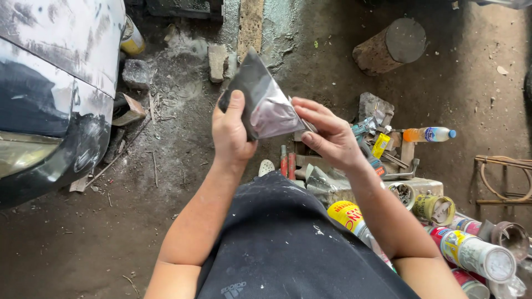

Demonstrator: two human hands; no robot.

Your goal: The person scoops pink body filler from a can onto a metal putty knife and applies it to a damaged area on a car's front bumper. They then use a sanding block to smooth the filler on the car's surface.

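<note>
My left hand (231, 134) grips a grey, dusty sheet of sandpaper (262, 99), thumb on its upper left part, holding it up in front of me. My right hand (327, 135) pinches the sheet's right edge with fingers curled over it. The sheet is bent, with a shiny pale patch in the middle. Below my arms lies my dark shorts-covered leg (288, 243), speckled with white dust.
A sanded, patchy car bumper (52, 83) fills the left side. Tools and scrap (377, 149), an orange-liquid bottle (426, 134) and several cans (471, 252) crowd the right. A log stump (390, 47) and stone blocks (217, 61) sit farther on the dirt floor.
</note>
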